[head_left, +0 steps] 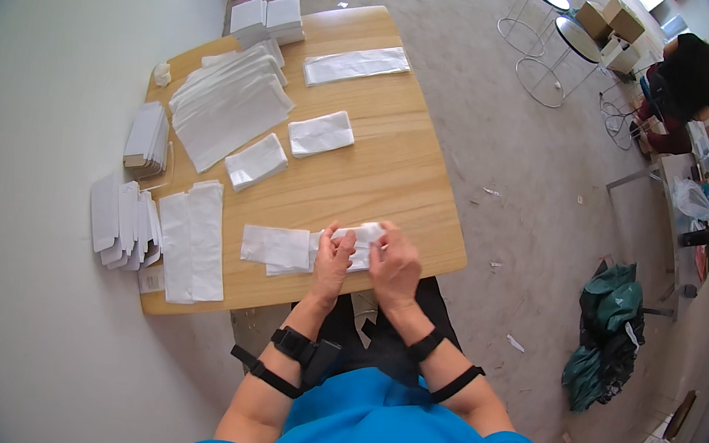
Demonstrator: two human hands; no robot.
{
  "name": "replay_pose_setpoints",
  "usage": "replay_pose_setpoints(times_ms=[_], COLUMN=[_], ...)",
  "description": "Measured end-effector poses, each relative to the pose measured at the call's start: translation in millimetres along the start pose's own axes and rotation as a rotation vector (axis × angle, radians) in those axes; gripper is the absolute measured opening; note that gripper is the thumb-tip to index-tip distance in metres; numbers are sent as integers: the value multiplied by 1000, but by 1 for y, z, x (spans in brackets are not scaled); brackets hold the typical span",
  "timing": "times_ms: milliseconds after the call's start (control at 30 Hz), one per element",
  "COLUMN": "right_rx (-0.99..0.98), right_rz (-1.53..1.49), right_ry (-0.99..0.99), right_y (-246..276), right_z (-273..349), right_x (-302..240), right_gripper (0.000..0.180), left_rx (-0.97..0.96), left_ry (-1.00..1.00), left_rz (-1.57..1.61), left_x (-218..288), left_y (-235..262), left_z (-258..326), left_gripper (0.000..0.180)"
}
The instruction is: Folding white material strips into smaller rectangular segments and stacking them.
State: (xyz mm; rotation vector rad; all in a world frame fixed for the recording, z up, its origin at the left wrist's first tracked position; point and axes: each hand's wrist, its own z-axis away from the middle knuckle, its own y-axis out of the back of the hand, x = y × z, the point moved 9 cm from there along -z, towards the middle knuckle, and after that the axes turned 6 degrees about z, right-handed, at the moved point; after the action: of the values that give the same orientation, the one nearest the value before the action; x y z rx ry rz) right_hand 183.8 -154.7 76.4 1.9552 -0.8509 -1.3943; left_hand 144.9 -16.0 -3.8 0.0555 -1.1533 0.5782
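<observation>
At the table's near edge, a thin white folded sheet [359, 257] lies between my two hands. My left hand [331, 265] is over its left end, thumb and forefinger bent and apart. My right hand [395, 268] has its fingers closed in a pinch at the sheet's far right corner. The fingertips partly cover the sheet, and whether it is paper or plastic I cannot tell. Just left of my left hand lies a small white folded stack [276, 247], with another layer showing beneath it.
The wooden table [380, 171] also bears two small folded stacks [321, 133], a long strip [356, 66], fanned white sheets [231, 100] and white cartons [146, 138]. A wall [43, 178] borders the left. Right, a person [695, 84] bends by a cluttered table; dark green bags [608, 321] lie on the floor.
</observation>
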Motion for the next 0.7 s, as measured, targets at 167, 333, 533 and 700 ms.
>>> replay_pose_setpoints(times_ms=[167, 333, 533, 700], right_rx=[-87, -168, -132, -210], right_rz=[-150, -274, -236, -212], right_ry=[118, -357, -450, -431], right_y=[-20, -18, -26, -43], right_z=[27, 31, 13, 2], right_x=[-35, 27, 87, 88], right_gripper=[35, 18, 16, 19], left_rx=[177, 256, 270, 250], left_ry=[23, -189, -242, -211], left_rz=[-50, -398, -559, -591], left_x=[-20, -7, 9, 7], left_y=[36, 59, 64, 61], left_z=[-5, -18, -25, -27], left_gripper=[65, 54, 61, 63])
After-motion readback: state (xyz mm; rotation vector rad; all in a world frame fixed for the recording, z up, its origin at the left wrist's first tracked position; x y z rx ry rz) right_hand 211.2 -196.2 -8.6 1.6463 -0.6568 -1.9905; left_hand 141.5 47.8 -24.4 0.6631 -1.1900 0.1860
